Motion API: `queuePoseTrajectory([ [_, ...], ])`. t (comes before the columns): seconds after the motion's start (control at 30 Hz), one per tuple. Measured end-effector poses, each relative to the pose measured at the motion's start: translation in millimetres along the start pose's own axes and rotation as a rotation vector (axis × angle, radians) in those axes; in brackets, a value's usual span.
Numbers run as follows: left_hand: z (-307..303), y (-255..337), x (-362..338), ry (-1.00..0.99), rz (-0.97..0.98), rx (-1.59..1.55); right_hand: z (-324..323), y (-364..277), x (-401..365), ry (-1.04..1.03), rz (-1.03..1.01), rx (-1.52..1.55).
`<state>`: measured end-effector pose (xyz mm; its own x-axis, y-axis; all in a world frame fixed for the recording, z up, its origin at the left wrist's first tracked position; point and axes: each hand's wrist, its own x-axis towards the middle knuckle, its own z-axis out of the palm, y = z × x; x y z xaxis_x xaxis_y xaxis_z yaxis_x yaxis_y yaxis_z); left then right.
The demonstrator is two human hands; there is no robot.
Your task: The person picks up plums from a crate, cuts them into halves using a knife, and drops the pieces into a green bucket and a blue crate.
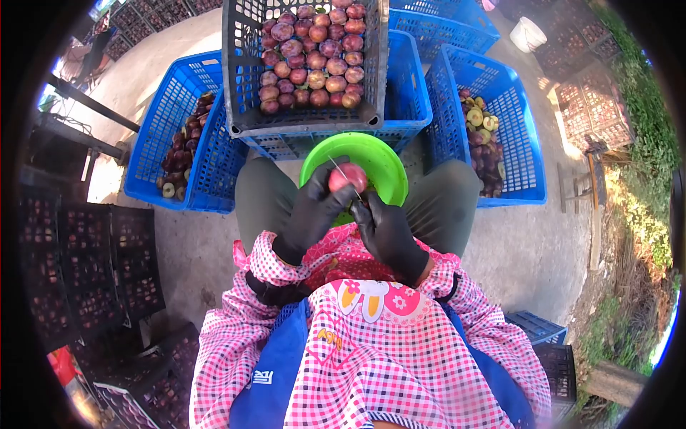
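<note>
My left hand (312, 213), in a black glove, is closed around a reddish plum (350, 179). My right hand (393, 234), gloved the same way, grips a small knife (338, 169) whose thin blade lies across the plum. The knife's handle is mostly hidden by the fingers. Both hands are over a bright green basin (395, 168) between my knees; its contents are largely covered by my hands. Just beyond it, a dark crate (307, 127) of whole plums rests tilted on a blue crate (414, 118).
A blue crate (153, 146) at left and another blue crate (527, 154) at right hold dark fruit and cut pieces. Stacked black crates (89, 264) of fruit stand at far left. A white bucket (527, 34) sits at the back right. Plants (647, 107) grow along the right edge.
</note>
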<state>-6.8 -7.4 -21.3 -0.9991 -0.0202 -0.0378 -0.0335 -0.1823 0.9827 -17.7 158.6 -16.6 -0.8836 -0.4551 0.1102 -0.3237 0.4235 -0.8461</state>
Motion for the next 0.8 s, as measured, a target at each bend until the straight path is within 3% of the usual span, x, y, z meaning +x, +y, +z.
queuePoseTrajectory([
  [0.07, 9, 7, -5, -0.001, 0.06, 0.066, 4, 1, -6, 0.012, 0.006, -0.003],
  [0.17, 13, 16, -2, 0.049, 0.017, -0.143, 7, -1, -4, 0.139, -0.082, 0.05],
  [0.23, 0, 7, 2, -0.066, -0.236, -0.408, 7, -2, -4, 0.155, -0.08, 0.046],
  [0.33, -9, 0, 14, -0.138, -0.418, -0.485, 11, 4, -7, 0.134, -0.018, -0.011],
  [0.4, 4, 4, 9, -0.114, -0.393, -0.508, 15, 6, -6, 0.15, -0.046, 0.005],
  [0.47, 19, 17, 5, 0.043, 0.042, 0.065, 14, 6, -4, 0.172, -0.071, 0.021],
  [0.57, 13, 7, 7, -0.015, 0.19, 0.103, 7, 1, -3, 0.172, -0.112, 0.057],
  [0.6, 7, 5, 9, -0.013, 0.193, 0.104, 5, -1, -2, 0.155, -0.107, 0.044],
  [0.67, -5, 3, 13, -0.138, -0.289, -0.235, 5, 2, 0, 0.138, -0.102, 0.036],
  [0.8, 11, 12, 6, -0.005, -0.085, 0.001, 5, 7, 2, 0.093, -0.075, 0.03],
])
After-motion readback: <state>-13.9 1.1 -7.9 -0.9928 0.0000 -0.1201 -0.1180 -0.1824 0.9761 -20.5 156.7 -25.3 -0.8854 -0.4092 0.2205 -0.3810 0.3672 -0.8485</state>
